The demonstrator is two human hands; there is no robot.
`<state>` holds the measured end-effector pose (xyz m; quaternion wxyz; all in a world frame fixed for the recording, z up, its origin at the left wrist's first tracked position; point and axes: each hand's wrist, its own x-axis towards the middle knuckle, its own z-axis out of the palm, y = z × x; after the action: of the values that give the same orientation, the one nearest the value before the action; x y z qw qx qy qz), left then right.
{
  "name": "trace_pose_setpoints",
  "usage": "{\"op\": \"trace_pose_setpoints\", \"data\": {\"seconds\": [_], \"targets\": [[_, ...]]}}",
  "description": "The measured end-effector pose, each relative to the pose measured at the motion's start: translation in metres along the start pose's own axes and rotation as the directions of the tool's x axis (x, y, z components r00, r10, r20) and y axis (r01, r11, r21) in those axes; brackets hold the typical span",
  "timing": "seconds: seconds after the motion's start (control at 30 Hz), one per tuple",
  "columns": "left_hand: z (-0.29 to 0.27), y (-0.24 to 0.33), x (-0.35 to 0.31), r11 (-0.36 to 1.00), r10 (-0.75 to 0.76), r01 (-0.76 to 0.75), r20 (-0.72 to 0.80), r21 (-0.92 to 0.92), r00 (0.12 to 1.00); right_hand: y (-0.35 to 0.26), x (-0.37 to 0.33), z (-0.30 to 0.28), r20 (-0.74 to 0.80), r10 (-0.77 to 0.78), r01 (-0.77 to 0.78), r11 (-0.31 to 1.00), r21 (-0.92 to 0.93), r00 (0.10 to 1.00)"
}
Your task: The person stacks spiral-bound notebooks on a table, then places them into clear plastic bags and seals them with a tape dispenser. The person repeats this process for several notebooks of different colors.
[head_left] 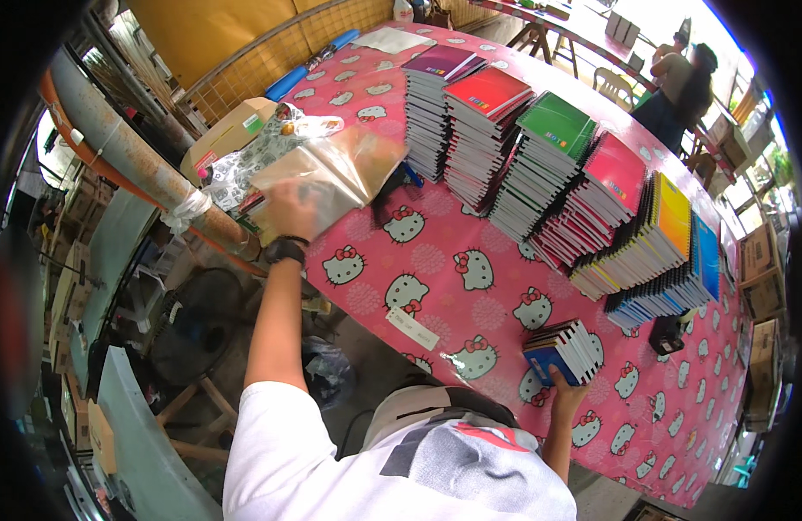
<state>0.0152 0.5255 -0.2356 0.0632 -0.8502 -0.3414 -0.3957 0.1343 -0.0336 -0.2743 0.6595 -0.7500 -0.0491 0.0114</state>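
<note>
My left hand [290,211], with a dark band on its wrist, reaches to clear plastic bags [338,168] at the table's left edge. It is blurred, and its fingers cannot be made out against the plastic. At the lower right, my right hand [567,397] grips a small bundle of spiral notebooks [557,354], thumb on a blue cover and the other fingers hidden. Beyond it stand tall notebook stacks topped in purple [439,62], red [489,90], green [557,123], pink [616,170], yellow [670,217] and blue [704,256].
A pink cartoon-cat tablecloth [435,227] covers the table. On it lie a paper strip [412,329] and a black tape dispenser [667,333]. A rusty pole [149,143] rises at the left edge, beside a patterned bag [262,156]. Cardboard boxes [759,271] stand right; people [683,82] are behind.
</note>
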Motion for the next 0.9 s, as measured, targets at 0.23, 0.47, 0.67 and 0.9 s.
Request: {"op": "trace_pose_setpoints", "data": {"seconds": [0.23,0.47,0.67,0.9], "targets": [[0.013,0.002,-0.025,0.963,0.269,-0.264,0.335,-0.062,0.903,-0.001,0.002,-0.001,0.031,0.002,-0.003,1.000,0.016,1.000],[0.008,0.019,0.012,0.995,0.093,-0.058,0.550,-0.081,0.830,0.005,0.005,-0.004,0.024,0.030,-0.031,0.999,0.035,0.999],[0.009,-0.012,0.056,0.903,0.117,0.295,0.840,-0.312,0.531,0.001,0.004,-0.004,0.048,0.008,-0.009,1.000,0.030,0.999],[0.012,-0.024,0.094,0.962,-0.129,0.255,0.657,-0.098,0.743,0.002,0.003,-0.003,0.034,-0.012,0.012,1.000,0.012,0.999]]}}
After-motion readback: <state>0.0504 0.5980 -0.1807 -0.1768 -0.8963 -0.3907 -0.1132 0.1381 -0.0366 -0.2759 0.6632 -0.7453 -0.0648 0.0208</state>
